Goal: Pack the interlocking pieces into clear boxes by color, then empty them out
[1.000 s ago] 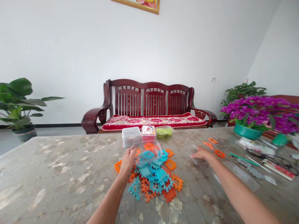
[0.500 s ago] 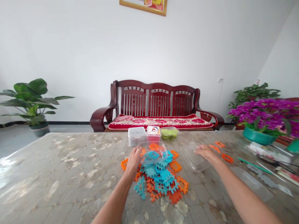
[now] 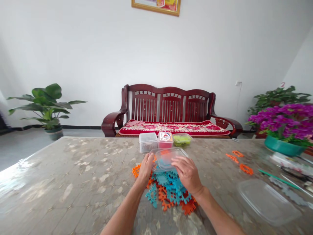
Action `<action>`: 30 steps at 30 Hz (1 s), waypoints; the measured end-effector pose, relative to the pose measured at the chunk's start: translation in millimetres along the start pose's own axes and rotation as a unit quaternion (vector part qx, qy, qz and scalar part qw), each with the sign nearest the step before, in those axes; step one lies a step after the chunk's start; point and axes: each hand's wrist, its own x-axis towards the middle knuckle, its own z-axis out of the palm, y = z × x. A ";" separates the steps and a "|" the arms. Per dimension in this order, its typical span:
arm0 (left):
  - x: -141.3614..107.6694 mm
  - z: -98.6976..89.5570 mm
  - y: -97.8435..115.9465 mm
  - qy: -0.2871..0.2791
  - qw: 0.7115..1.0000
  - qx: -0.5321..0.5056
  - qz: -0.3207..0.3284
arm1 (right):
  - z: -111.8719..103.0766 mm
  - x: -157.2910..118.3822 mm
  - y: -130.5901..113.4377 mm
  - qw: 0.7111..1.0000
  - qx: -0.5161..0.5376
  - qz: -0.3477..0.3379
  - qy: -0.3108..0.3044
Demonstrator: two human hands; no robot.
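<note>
Left hand [image 3: 146, 164] grips clear plastic container [image 3: 160, 169] by its left side, above a heap of blue and orange interlocking tiles [image 3: 172, 191]. Right hand [image 3: 187, 173] has fingers on clear lid [image 3: 170, 154] over the container; pinching or just pressing, can't tell. Container and hands block part of heap, so no tile count. Behind, three boxes in a row: translucent box [image 3: 148, 143], pink box [image 3: 165, 143], tub of lime-green pieces [image 3: 182, 139]. Pink one's top label unreadable. Right side: three loose orange tiles [image 3: 246, 169], one spare lid [image 3: 267, 201], one green stick [image 3: 277, 179]. Red "2" [image 3: 283, 84] on far-right wall.
</note>
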 end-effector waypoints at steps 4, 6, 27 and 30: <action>0.8 1.3 -0.9 0.000 0.999 0.011 0.052 | 9.7 -8.9 -5.4 0.999 -0.006 -0.021 -0.033; 1.9 2.3 -2.0 -0.005 0.998 0.017 0.065 | 10.9 -10.7 -5.5 0.999 0.001 -0.017 -0.041; -4.4 1.2 8.7 -0.051 0.998 -0.025 -0.001 | 22.9 -14.7 -1.1 0.997 0.043 -0.057 -0.009; -4.1 0.5 10.5 -0.063 0.997 -0.031 -0.023 | 22.8 -16.1 -2.4 0.996 0.039 -0.073 -0.025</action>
